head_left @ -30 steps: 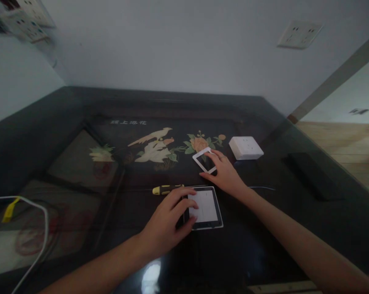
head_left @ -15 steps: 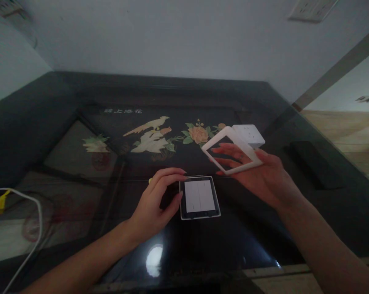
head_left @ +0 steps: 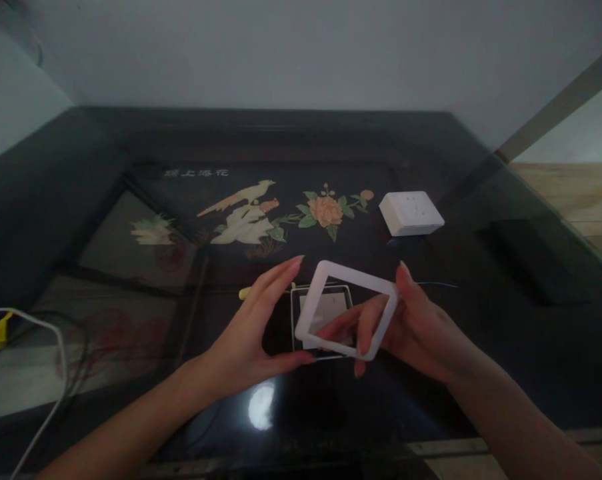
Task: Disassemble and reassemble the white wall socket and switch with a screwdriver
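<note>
A white square cover frame (head_left: 348,275) is tilted in the grip of my right hand (head_left: 415,327), whose fingers show through its opening. Beneath it on the dark table lies a wall switch (head_left: 311,313) with a white two-part face and black surround, partly hidden by the frame and fingers. My left hand (head_left: 261,320) is at the switch's left side, thumb and fingers spread apart. Its thumb tip is by the switch's near-left edge; whether it touches, I cannot tell. Behind the left fingers, a yellow-handled tool (head_left: 245,293) shows only in part.
On the glossy table (head_left: 431,413) a white socket unit (head_left: 413,212) stands at the back right. A dark flat object (head_left: 531,260) lies farther right. At the left runs a white cable (head_left: 63,353) with a yellow tag (head_left: 1,331). A wall rises behind.
My right hand has brought the cover frame left and toward me, over the switch. My left hand's fingers have spread wider, away from the switch's top-left corner.
</note>
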`<state>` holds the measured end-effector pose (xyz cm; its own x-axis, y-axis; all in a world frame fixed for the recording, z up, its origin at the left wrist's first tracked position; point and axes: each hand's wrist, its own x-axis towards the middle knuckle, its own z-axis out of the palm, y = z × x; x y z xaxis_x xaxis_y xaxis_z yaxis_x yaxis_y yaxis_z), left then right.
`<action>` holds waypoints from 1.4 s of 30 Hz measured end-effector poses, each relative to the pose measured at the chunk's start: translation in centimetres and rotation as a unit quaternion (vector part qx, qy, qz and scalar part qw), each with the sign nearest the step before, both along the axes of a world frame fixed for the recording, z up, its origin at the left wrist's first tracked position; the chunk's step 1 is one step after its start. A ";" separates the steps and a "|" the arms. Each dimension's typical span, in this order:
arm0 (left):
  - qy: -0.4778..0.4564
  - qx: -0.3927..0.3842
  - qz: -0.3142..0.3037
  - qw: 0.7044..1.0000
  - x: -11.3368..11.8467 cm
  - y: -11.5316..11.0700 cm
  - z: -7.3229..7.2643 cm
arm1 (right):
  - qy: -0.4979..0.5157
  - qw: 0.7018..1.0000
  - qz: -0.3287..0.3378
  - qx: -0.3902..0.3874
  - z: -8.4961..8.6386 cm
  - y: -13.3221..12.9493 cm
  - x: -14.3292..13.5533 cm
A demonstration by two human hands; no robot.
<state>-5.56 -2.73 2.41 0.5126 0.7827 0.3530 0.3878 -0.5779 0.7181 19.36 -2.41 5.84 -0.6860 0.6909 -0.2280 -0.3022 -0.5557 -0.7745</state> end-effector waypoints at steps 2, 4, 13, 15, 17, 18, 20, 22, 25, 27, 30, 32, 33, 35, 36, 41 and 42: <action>0.023 0.012 -0.020 0.999 -0.1 0.0 0.3 | 0.005 1.000 0.018 -0.018 0.1 -0.3 -0.3; 0.031 0.018 -0.035 0.999 -0.2 -0.1 0.5 | 0.002 0.999 0.027 -0.033 0.2 -0.4 -0.5; 0.012 0.007 -0.063 0.998 -0.1 -0.4 1.1 | -0.030 0.998 0.019 -0.045 0.0 -0.6 -0.6; -0.008 -0.013 -0.047 0.999 -0.1 -0.4 1.0 | -0.025 0.999 0.004 -0.042 -0.1 -0.7 -0.5; -0.040 -0.043 -0.022 0.998 -0.1 -0.3 0.7 | -0.027 0.999 -0.023 -0.016 0.0 -0.7 -0.2; -0.058 -0.059 -0.009 0.997 0.0 -0.2 0.6 | -0.038 0.998 -0.040 0.012 0.0 -0.7 0.0; -0.087 -0.090 0.010 0.992 0.1 -0.2 0.3 | -0.083 0.990 -0.074 0.087 0.2 -0.8 0.4; -0.111 -0.113 0.024 0.987 0.2 -0.1 0.2 | -0.154 0.966 -0.109 0.177 0.3 -0.9 0.7; -0.135 -0.141 0.037 0.980 0.3 -0.1 0.2 | -0.269 0.902 -0.136 0.310 0.3 -1.1 1.0; -0.144 -0.155 0.041 0.977 0.4 -0.2 0.3 | -0.319 0.861 -0.124 0.377 0.2 -1.1 1.0; -0.150 -0.166 0.043 0.974 0.4 -0.2 0.4 | -0.356 0.824 -0.101 0.429 0.0 -1.0 1.0; -0.153 -0.168 0.041 0.973 0.4 -0.3 0.4 | -0.366 0.811 -0.091 0.447 0.0 -0.8 1.1; -0.155 -0.168 0.039 0.973 0.4 -0.3 0.4 | -0.368 0.806 -0.087 0.455 0.0 -0.8 1.1; -0.153 -0.164 0.031 0.974 0.3 -0.3 0.4 | -0.375 0.791 -0.083 0.476 0.1 -0.7 1.1; -0.147 -0.162 0.026 0.975 0.2 -0.3 0.4 | -0.379 0.782 -0.084 0.488 0.1 -0.7 1.2; -0.095 -0.127 0.003 0.987 -0.2 -0.2 0.4 | -0.391 0.747 -0.083 0.531 0.1 -0.8 1.3; -0.083 -0.111 0.002 0.990 -0.3 -0.1 0.5 | -0.394 0.743 -0.081 0.535 0.1 -0.8 1.3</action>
<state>-5.85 -2.87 2.96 0.4583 0.8528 0.2503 0.2562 -0.3964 0.8816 20.62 -3.17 5.91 -0.5182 0.8252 0.2250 0.4829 0.4993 -0.7193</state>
